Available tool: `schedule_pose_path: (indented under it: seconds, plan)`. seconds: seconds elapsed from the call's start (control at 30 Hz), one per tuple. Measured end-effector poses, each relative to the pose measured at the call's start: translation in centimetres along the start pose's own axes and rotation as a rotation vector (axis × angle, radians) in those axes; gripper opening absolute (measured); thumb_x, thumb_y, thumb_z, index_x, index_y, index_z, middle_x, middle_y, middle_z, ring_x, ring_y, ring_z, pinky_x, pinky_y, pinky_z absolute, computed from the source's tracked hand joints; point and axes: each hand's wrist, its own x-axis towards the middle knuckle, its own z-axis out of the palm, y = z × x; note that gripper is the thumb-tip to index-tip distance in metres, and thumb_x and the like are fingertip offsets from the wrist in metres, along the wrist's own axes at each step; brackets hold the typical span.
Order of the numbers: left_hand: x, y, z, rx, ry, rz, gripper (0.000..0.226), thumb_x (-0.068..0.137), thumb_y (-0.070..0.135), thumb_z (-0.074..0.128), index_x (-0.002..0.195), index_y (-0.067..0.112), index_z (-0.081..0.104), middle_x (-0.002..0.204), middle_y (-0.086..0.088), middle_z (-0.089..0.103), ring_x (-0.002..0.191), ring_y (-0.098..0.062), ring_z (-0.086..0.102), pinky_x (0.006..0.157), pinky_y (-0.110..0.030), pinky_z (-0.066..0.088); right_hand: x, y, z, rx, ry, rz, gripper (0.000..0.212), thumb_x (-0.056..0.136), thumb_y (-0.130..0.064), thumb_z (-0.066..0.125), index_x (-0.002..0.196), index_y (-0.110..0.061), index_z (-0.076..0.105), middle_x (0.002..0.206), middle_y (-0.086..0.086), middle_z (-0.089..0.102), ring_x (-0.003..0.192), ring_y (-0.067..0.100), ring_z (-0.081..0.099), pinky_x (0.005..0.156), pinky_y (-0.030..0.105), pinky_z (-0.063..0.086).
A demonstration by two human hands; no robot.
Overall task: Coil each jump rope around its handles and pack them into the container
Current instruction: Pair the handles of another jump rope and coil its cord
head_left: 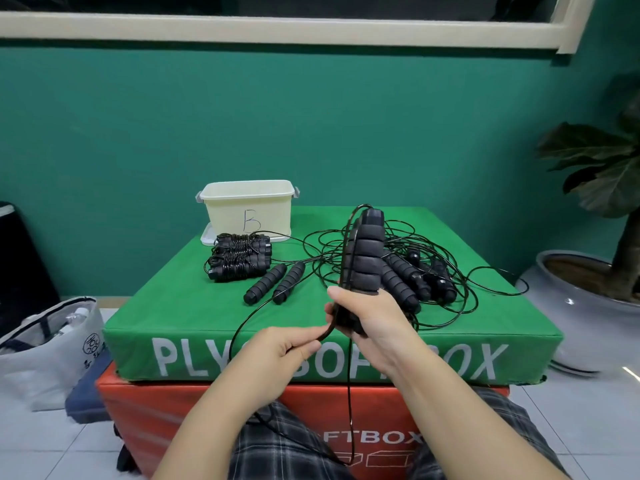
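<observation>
The right hand [370,320] holds a pair of black ribbed handles [365,261] upright, with its fingers and thumb curled round their lower end, above the near edge of the green soft box [173,317]. The left hand [284,344] is just beside it on the left and pinches the thin black rope [242,327] between thumb and fingers. This rope goes up along the left side of the held handles and over their top, and another part hangs down in front of the red box [145,410].

On the green box, far left, the cream container [247,206] marked "B" stands on its lid. Just in front of it lie the coiled ropes [239,258], touching one another. Near them to the right two loose handles [275,282] lie side by side. Behind the right hand there is a tangle of ropes and handles [426,271]; how many are in it I cannot tell.
</observation>
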Motion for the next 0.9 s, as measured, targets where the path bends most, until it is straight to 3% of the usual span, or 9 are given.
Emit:
schedule_pose_path:
  seconds: [0.2,0.3,0.33,0.37,0.47,0.57,0.77,0.83,0.9]
  plan:
    - [-0.3,0.2,-0.6,0.029,-0.009,-0.028,0.031,0.097,0.019,0.050,0.126,0.028,0.059,0.078,0.037,0.020,0.074,0.021,0.014,0.097,-0.031,0.036,-0.2,-0.1,0.9,-0.315,0.002,-0.066,0.026,0.052,-0.010,0.067,0.075,-0.008,0.056,0.069,0.013,0.052,0.067,0.022,0.048,0.063,0.032,0.042]
    - [-0.3,0.3,-0.5,-0.005,-0.018,-0.016,0.027,0.097,0.022,0.051,0.113,0.041,0.061,0.082,0.047,0.041,0.078,0.015,0.017,0.088,-0.025,0.045,-0.2,0.0,0.6,-0.301,0.027,-0.079,0.018,0.059,-0.001,0.067,0.069,-0.011,0.057,0.064,0.008,0.056,0.063,0.022,0.052,0.061,0.029,0.045]
    - [-0.3,0.2,-0.7,0.000,-0.020,-0.008,0.025,0.096,0.024,0.052,0.107,0.045,0.062,0.073,0.046,0.056,0.055,-0.001,0.029,0.075,-0.014,0.047,-0.3,-0.1,0.4,-0.269,0.021,-0.077,0.017,0.067,0.004,0.066,0.072,-0.010,0.058,0.064,0.008,0.058,0.062,0.022,0.056,0.060,0.027,0.048]
    - [-0.2,0.0,-1.1,0.022,-0.021,-0.003,0.022,0.095,0.027,0.052,0.100,0.046,0.064,0.064,0.041,0.059,0.066,0.019,0.052,0.066,-0.009,0.043,-0.3,-0.2,0.2,-0.231,0.014,-0.079,0.017,0.075,0.008,0.062,0.074,-0.009,0.059,0.064,0.008,0.061,0.062,0.021,0.059,0.062,0.027,0.050]
    - [-0.1,-1.6,-2.5,0.093,0.025,-0.047,0.025,0.092,0.039,0.054,0.073,0.035,0.070,0.053,0.016,0.054,0.051,0.003,0.047,0.055,-0.021,0.040,-0.3,-0.8,-0.4,-0.129,0.010,-0.114,0.018,0.076,0.009,0.061,0.076,-0.009,0.062,0.065,0.002,0.067,0.070,0.025,0.063,0.077,0.039,0.052]
    - [-0.2,-2.9,-3.9,0.116,0.182,-0.125,0.037,0.090,0.040,0.057,0.059,0.019,0.058,0.042,0.008,0.034,0.040,-0.005,0.030,0.046,-0.024,0.027,-0.4,-1.5,-1.2,-0.153,-0.004,-0.161,0.022,0.061,-0.004,0.067,0.082,-0.011,0.064,0.079,0.002,0.071,0.075,0.023,0.065,0.075,0.035,0.051]
    - [-0.9,-4.0,-6.3,0.316,0.619,-0.396,0.062,0.075,0.062,0.061,0.053,0.012,0.032,0.045,-0.005,0.031,0.046,-0.023,0.033,0.050,-0.031,0.024,-0.7,-1.1,-1.5,-0.541,-0.011,-0.293,0.017,0.074,-0.004,0.073,0.082,-0.019,0.071,0.089,0.008,0.073,0.079,0.018,0.062,0.081,0.037,0.052]
    - [-0.9,-4.3,-6.7,0.127,0.623,-0.423,0.057,0.080,0.056,0.062,0.057,0.013,0.032,0.047,-0.005,0.030,0.045,-0.019,0.030,0.049,-0.029,0.023,-0.8,-0.3,-1.1,-0.669,-0.081,-0.393,0.022,0.078,0.000,0.067,0.082,-0.021,0.066,0.086,0.005,0.070,0.077,0.011,0.058,0.077,0.028,0.048]
    - [-0.9,-4.3,-7.0,-0.439,0.594,-0.400,0.046,0.085,0.048,0.058,0.063,0.011,0.040,0.042,0.003,0.025,0.035,-0.012,0.023,0.039,-0.018,0.019,-0.9,0.3,-0.8,-0.785,-0.133,-0.505,0.036,0.077,0.002,0.063,0.080,-0.034,0.059,0.078,-0.005,0.064,0.074,0.001,0.053,0.071,0.016,0.042]
